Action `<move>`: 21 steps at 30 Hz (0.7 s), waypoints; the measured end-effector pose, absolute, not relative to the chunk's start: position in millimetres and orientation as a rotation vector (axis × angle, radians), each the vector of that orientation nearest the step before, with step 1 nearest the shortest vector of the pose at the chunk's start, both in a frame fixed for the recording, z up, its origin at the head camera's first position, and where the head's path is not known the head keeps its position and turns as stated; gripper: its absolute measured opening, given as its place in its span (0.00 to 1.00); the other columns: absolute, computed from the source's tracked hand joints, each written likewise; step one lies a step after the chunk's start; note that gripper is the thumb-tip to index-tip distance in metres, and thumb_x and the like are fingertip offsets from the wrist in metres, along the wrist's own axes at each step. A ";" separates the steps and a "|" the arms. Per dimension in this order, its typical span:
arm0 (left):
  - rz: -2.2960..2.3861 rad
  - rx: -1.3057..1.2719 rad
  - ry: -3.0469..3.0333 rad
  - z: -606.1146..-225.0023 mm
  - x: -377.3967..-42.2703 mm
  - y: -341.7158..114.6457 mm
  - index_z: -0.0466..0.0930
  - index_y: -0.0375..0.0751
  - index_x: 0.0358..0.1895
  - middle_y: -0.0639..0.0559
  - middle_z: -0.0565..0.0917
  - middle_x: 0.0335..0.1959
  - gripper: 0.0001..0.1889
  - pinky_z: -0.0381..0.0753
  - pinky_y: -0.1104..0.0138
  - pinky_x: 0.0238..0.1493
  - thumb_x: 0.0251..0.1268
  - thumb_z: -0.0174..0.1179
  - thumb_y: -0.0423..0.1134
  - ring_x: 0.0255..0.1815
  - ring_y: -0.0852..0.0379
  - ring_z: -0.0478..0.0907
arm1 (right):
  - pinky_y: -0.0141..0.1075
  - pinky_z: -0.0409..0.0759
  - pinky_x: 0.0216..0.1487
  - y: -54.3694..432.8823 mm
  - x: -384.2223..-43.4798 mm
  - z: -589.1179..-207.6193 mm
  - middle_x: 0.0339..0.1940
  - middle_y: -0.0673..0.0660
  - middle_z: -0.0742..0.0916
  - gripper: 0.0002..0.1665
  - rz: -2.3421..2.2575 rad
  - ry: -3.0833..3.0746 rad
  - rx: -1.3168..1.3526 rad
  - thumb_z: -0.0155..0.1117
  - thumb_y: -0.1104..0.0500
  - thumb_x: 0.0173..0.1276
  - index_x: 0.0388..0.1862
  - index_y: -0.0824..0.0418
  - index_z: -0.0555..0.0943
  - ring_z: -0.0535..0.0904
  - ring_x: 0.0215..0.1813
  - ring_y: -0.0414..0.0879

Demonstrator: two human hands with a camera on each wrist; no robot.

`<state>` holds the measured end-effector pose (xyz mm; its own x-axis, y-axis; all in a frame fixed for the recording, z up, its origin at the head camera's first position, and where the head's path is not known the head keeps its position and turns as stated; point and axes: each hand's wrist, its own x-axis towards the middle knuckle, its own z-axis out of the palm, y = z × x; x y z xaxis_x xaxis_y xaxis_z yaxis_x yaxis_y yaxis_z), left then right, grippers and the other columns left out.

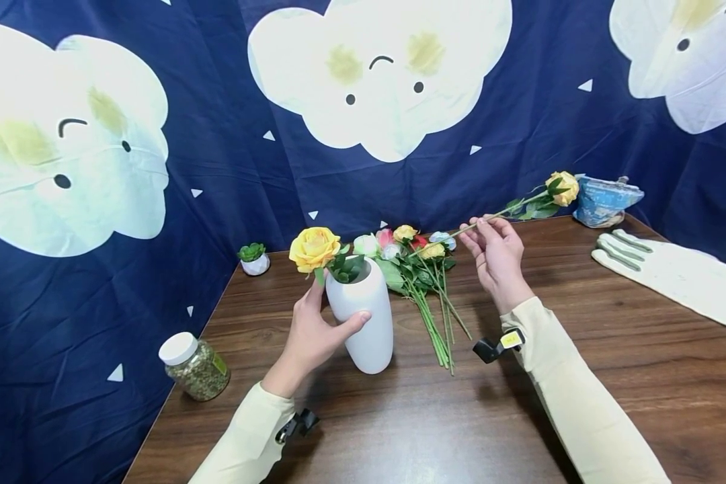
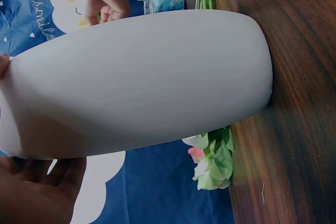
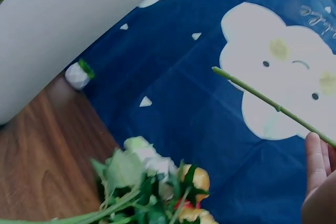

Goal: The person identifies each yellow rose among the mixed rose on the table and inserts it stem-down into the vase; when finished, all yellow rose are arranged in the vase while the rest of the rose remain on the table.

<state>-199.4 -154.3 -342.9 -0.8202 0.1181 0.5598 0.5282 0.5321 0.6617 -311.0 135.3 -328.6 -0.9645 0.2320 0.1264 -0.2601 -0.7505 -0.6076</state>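
My left hand [image 1: 314,336] grips the upper part of a white vase [image 1: 369,336], thumb across its near side and fingers round the far left. A large yellow rose [image 1: 314,249] leans out of the vase's mouth to the left, its green leaves at the opening. My right hand [image 1: 499,259] pinches the stem of another yellow rose [image 1: 562,188] above the table. That rose's bloom points to the right, and the bare end of its stem [image 3: 247,86] points left, towards the vase. Behind and right of the vase lies a bunch of artificial flowers [image 1: 432,250], stems towards me.
A jar with a white lid [image 1: 196,370] stands at the table's left edge, and a small potted succulent [image 1: 254,259] at the back left. At the back right are a blue pouch [image 1: 605,202] and a white glove [image 1: 677,272]. A blue cloud-patterned curtain [image 1: 218,134] hangs behind.
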 end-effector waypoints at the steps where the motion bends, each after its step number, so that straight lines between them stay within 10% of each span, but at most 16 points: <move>1: -1.217 -0.525 -2.322 -343.0 -199.4 -154.4 0.68 0.40 0.74 0.39 0.82 0.62 0.42 0.84 0.49 0.53 0.54 0.77 0.40 0.54 0.45 0.84 | 0.30 0.87 0.37 135.7 -309.3 -325.7 0.31 0.55 0.86 0.07 2.713 -0.942 0.072 0.53 0.72 0.79 0.40 0.63 0.73 0.88 0.32 0.44; 21: -1.234 -0.543 -2.311 -341.7 -198.2 -154.9 0.69 0.40 0.73 0.39 0.81 0.62 0.40 0.83 0.45 0.54 0.55 0.76 0.39 0.55 0.43 0.84 | 0.32 0.88 0.37 128.9 -290.2 -298.4 0.31 0.55 0.87 0.11 2.709 -0.871 0.186 0.52 0.73 0.78 0.36 0.61 0.76 0.89 0.31 0.45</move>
<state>-198.2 -154.9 -341.7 -0.8153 0.1245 0.5655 0.5392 0.5190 0.6632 -290.2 128.9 -298.4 -0.9500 0.2325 0.2083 -0.3103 -0.7756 -0.5497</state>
